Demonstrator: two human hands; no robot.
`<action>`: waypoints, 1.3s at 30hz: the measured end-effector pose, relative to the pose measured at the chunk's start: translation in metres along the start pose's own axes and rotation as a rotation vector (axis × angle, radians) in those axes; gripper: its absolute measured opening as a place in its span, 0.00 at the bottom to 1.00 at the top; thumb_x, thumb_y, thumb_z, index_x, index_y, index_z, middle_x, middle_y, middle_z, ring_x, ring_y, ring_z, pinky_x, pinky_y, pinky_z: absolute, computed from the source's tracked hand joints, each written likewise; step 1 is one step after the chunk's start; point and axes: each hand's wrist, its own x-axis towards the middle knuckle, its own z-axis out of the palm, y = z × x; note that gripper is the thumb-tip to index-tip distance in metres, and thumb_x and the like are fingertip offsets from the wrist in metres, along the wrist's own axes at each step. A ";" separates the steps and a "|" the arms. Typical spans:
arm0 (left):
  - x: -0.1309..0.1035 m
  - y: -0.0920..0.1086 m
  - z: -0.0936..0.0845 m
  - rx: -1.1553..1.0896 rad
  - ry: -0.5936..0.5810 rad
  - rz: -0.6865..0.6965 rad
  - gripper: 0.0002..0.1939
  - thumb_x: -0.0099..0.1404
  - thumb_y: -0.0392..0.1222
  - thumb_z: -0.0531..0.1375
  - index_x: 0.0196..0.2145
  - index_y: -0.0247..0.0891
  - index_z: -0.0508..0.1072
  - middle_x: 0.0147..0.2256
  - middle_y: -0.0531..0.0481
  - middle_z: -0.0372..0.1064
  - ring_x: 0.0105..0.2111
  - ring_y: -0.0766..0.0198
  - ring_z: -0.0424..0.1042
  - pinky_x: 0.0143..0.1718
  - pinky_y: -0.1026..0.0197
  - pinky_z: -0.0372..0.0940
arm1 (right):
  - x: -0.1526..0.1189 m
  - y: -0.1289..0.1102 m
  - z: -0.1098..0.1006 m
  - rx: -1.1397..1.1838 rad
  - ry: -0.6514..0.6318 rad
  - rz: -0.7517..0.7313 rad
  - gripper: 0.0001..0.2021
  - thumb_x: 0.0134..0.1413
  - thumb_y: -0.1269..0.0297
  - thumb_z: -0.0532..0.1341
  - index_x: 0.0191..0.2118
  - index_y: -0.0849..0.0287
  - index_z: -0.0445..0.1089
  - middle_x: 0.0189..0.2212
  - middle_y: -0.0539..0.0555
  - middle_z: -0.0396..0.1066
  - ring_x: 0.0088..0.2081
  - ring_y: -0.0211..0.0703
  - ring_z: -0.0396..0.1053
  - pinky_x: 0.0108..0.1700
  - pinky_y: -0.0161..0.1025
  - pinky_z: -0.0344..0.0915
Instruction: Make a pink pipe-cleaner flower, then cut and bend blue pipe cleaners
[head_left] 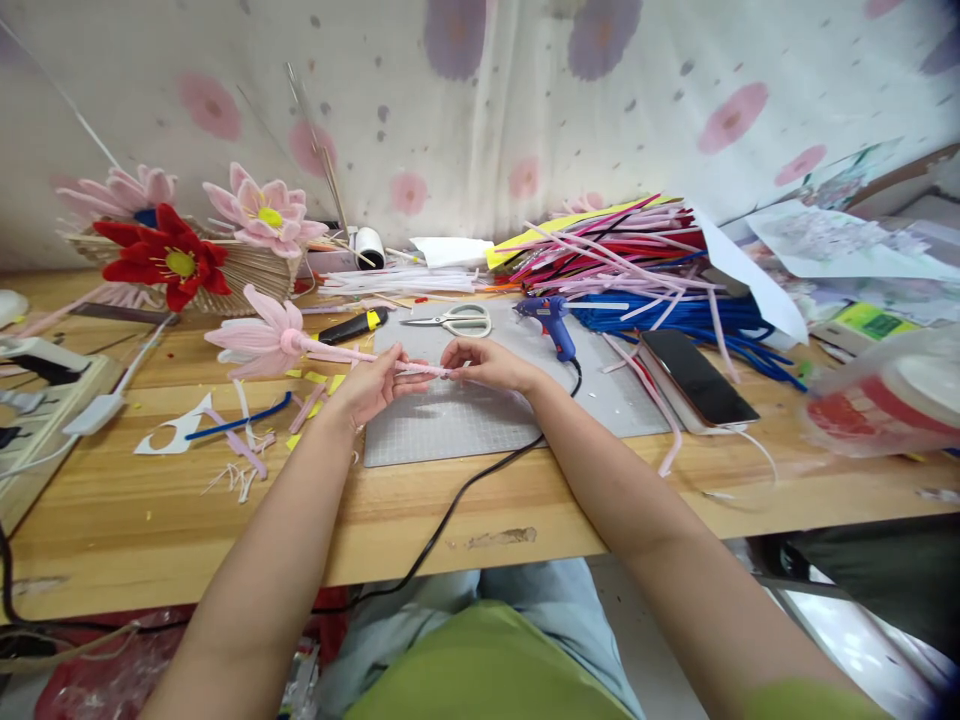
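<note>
A pink fuzzy flower [288, 341] lies sideways in the air over the table, its head to the left and its pink stem [349, 354] running right. My left hand [379, 388] holds the stem near its middle, the thumb against it and the other fingers stretched beneath. At the stem's right end, my right hand [480, 364] pinches the tip between thumb and fingers. Both hands are over the left part of a grey cutting mat [480, 430]. Scissors [457, 321] and a blue glue gun [551, 322] lie just beyond them.
Finished flowers [180, 262] stand at the back left. Bundles of coloured stems [615, 245] fill the back right. A phone [697, 375] and a bagged cup [892, 395] are on the right. A black cable [457, 500] crosses the front edge. Scraps [240, 440] and a power strip [52, 430] lie left.
</note>
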 end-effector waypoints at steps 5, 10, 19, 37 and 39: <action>-0.002 -0.003 0.005 0.039 0.001 0.097 0.12 0.47 0.32 0.65 0.24 0.34 0.63 0.28 0.49 0.73 0.34 0.61 0.75 0.38 0.57 0.70 | 0.004 0.008 0.004 0.009 0.055 -0.010 0.06 0.45 0.69 0.59 0.31 0.60 0.61 0.26 0.48 0.67 0.29 0.34 0.66 0.29 0.31 0.62; 0.004 -0.011 0.010 0.075 0.112 0.229 0.13 0.46 0.35 0.66 0.25 0.34 0.62 0.28 0.48 0.73 0.31 0.63 0.74 0.35 0.59 0.71 | 0.005 0.009 0.007 0.029 0.027 0.019 0.05 0.48 0.68 0.56 0.34 0.60 0.60 0.27 0.50 0.69 0.30 0.34 0.66 0.28 0.31 0.63; 0.010 -0.019 0.013 0.291 0.309 0.377 0.14 0.48 0.45 0.66 0.26 0.33 0.66 0.22 0.49 0.70 0.28 0.58 0.75 0.28 0.60 0.70 | 0.006 0.007 0.010 -0.262 0.173 -0.020 0.08 0.45 0.65 0.60 0.33 0.61 0.65 0.27 0.49 0.67 0.29 0.34 0.62 0.31 0.32 0.58; 0.013 -0.020 0.011 0.259 0.355 0.410 0.15 0.48 0.46 0.65 0.25 0.33 0.66 0.27 0.46 0.72 0.32 0.58 0.74 0.33 0.56 0.70 | 0.009 0.007 0.017 -0.270 0.216 0.005 0.09 0.55 0.61 0.51 0.33 0.60 0.63 0.26 0.48 0.69 0.24 0.32 0.59 0.30 0.32 0.56; 0.011 -0.019 0.012 0.265 0.328 0.408 0.15 0.48 0.46 0.64 0.26 0.33 0.67 0.29 0.45 0.73 0.34 0.58 0.74 0.33 0.57 0.70 | 0.009 0.007 0.016 -0.285 0.227 0.017 0.09 0.55 0.62 0.50 0.30 0.60 0.62 0.23 0.47 0.66 0.23 0.32 0.57 0.30 0.32 0.55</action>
